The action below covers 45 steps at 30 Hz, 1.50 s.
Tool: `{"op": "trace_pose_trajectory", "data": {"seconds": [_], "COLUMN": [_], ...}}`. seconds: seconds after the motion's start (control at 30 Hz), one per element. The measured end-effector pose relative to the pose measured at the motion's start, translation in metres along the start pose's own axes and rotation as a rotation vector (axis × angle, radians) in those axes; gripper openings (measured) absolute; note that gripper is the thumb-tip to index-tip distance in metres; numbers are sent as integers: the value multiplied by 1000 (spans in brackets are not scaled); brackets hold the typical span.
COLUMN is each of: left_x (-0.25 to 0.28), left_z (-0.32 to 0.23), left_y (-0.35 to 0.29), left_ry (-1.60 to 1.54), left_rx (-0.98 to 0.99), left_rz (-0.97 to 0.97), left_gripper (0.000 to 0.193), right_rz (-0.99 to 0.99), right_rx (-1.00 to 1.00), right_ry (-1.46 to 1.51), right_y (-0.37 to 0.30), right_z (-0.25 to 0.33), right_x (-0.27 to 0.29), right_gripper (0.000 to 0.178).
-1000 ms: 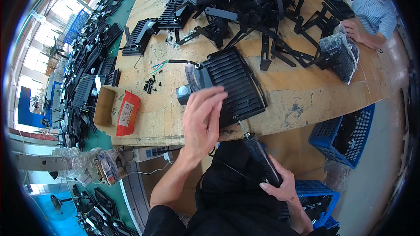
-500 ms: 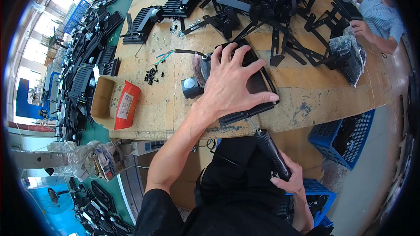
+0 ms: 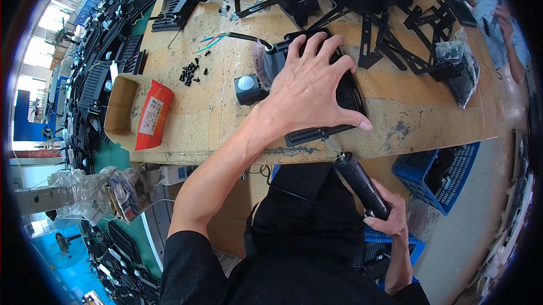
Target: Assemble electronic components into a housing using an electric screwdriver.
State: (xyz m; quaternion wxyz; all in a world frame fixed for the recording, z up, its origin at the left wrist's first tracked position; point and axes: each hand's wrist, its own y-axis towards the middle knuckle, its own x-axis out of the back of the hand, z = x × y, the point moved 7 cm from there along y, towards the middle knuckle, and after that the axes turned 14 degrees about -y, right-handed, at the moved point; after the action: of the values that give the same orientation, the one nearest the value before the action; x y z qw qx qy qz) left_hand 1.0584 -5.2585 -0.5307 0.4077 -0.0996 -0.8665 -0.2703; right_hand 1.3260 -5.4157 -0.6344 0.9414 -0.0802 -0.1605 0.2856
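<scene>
Pressure from the left hand (image 3: pixel 308 87), fingers spread flat, pins the black ribbed metal lamp housing (image 3: pixel 317 93) at the near edge of the worn wooden workbench (image 3: pixel 396 107). The right hand (image 3: pixel 387 220), clamped round a black electric screwdriver (image 3: pixel 359 183), should keep its bit square to the housing's rim. A small black sensor (image 3: pixel 247 87) and a cable hang off the housing's left side.

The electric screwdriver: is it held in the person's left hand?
No: the right hand grips the electric screwdriver below the table edge, while the left hand lies spread on the black lamp housing.
</scene>
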Motion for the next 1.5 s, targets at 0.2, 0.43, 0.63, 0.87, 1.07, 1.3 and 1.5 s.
{"op": "trace_pose_trajectory", "data": {"seconds": [0.2,0.43,0.63,0.87,1.07,1.3,1.5], "left_x": [-2,-3,-6,-4,-6,-6,-9], "left_z": [-1,-1,-1,-1,-3,-5,-23], "left_y": [-1,-1,-1,-1,-2,-4,0], "left_ry": [26,48,39,40,19,33,19], "left_rx": [16,4,-12,-7,-3,-19,-26], "left_rz": [26,40,38,31,14,26,87], "left_gripper": [97,94,92,89,74,58,51], "right_rz": [8,-81,-163,-57,-28,73,313], "right_rx": [-8,38,42,-274,-421,-416,-273], "right_ry": [-93,-343,-399,50,442,684,1518], "right_y": [-5,-13,-21,-41,-37,-35,-42], "right_z": [18,44,57,59,76,77,72], "right_x": [4,-9,-27,-67,-79,-84,-111], "right_gripper": [86,84,82,84,84,87,89]}}
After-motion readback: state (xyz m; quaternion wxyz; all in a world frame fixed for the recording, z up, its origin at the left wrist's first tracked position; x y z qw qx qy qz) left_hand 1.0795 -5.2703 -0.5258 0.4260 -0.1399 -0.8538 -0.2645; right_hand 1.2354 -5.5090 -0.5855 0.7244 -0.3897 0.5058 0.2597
